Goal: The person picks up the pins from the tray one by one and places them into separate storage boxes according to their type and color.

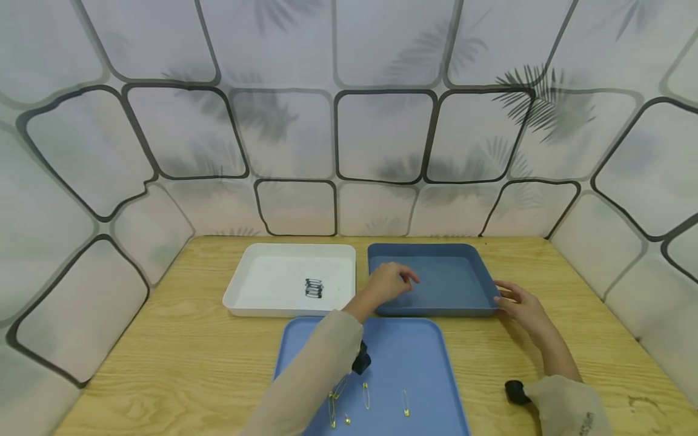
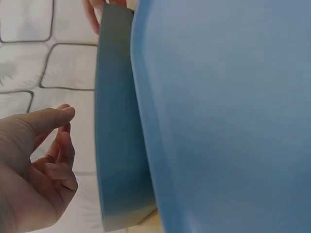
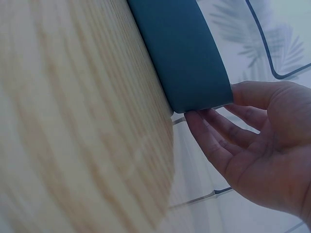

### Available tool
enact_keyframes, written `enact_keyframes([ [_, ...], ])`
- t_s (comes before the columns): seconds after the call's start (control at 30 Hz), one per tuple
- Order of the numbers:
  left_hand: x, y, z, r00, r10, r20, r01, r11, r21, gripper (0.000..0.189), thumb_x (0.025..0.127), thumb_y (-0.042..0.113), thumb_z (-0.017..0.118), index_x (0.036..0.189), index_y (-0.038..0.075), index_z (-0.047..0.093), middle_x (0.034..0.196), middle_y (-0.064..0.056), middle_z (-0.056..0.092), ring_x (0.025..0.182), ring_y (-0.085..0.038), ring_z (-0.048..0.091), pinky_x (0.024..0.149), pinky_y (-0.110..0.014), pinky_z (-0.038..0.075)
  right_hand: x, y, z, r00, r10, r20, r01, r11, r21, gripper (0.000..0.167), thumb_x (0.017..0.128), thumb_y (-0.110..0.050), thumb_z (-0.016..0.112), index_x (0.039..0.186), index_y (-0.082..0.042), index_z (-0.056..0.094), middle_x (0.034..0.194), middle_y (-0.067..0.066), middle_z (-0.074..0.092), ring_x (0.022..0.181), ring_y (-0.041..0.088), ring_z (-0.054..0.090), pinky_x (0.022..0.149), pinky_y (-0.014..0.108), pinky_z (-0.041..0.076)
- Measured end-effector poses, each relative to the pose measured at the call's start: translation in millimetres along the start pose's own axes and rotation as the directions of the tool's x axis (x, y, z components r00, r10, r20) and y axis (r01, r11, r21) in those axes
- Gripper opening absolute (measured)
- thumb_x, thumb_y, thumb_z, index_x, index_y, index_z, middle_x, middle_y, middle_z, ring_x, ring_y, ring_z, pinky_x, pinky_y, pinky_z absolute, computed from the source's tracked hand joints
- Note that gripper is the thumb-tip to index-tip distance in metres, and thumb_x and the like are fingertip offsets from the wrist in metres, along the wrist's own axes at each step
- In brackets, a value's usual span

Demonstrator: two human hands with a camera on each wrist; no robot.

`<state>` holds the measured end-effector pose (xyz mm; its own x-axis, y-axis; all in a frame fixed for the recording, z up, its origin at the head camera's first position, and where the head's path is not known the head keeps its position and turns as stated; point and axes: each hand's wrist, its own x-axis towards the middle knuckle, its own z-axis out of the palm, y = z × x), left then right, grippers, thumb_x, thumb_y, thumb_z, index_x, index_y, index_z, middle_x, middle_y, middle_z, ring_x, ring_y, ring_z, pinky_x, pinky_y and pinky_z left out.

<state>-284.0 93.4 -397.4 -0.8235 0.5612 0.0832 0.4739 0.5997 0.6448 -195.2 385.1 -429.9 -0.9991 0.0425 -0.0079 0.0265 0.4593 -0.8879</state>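
My left hand (image 1: 388,283) hovers over the left part of the dark blue tray (image 1: 436,272), fingers loosely bent. In the left wrist view the left hand's thumb (image 2: 60,115) lies near the index fingertip, and nothing shows between them. At the tray's right end my right hand (image 1: 520,307) holds the wall near the front corner. The right wrist view shows the thumb (image 3: 252,93) at the rim and the fingers (image 3: 209,145) low against the side wall. No pins show inside this dark blue tray.
A white tray (image 1: 272,289) stands to the left with several dark safety pins (image 1: 313,288) in a column. In front lies a lighter blue tray (image 1: 403,345) with several gold-coloured safety pins (image 1: 366,396), partly hidden by the left sleeve. All stand on a wooden table (image 1: 180,351) before a patterned backdrop.
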Motion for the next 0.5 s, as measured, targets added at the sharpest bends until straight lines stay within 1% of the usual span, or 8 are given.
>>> enact_keyframes([
  [0.1,-8.9,2.3,-3.8,0.999,0.042,-0.008,-0.042,0.999,-0.011,0.015,0.084,0.009,0.066,0.097,0.013,0.072,0.076,0.009,0.059,0.053,-0.008,0.044,0.049,-0.02,0.035,-0.5,-0.7,0.2,1.0,-0.003,0.0,0.003,1.0,0.001,0.054,0.096,-0.017,0.049,0.138,0.009,0.027,0.13,0.037,0.034,0.104,0.031,0.053,0.079,0.028,0.049],
  [0.17,-15.1,3.6,-6.8,0.998,0.056,-0.013,-0.056,0.998,-0.005,0.015,0.084,0.009,0.066,0.097,0.012,0.072,0.076,0.009,0.059,0.054,-0.008,0.044,0.049,-0.02,0.035,-0.7,-0.9,0.3,1.0,-0.005,0.001,0.005,1.0,0.002,0.054,0.096,-0.017,0.049,0.139,0.009,0.027,0.13,0.037,0.034,0.104,0.032,0.053,0.079,0.028,0.049],
  [0.3,-28.4,5.6,-13.6,0.998,0.057,-0.019,-0.057,0.998,0.001,0.015,0.084,0.009,0.067,0.096,0.014,0.072,0.077,0.01,0.059,0.055,-0.008,0.043,0.047,-0.02,0.033,-1.4,-1.1,0.2,1.0,-0.009,0.005,0.009,1.0,0.001,0.055,0.097,-0.017,0.049,0.139,0.009,0.026,0.13,0.037,0.034,0.105,0.033,0.052,0.08,0.029,0.049],
  [0.5,-48.8,5.3,-24.9,0.999,0.048,-0.021,-0.048,0.999,-0.015,0.015,0.084,0.012,0.067,0.095,0.02,0.073,0.079,0.013,0.057,0.053,-0.007,0.046,0.043,-0.021,0.036,-1.7,-1.4,-0.1,1.0,-0.005,0.007,0.005,1.0,-0.002,0.055,0.097,-0.018,0.049,0.139,0.009,0.026,0.13,0.037,0.034,0.103,0.029,0.053,0.08,0.029,0.048],
])
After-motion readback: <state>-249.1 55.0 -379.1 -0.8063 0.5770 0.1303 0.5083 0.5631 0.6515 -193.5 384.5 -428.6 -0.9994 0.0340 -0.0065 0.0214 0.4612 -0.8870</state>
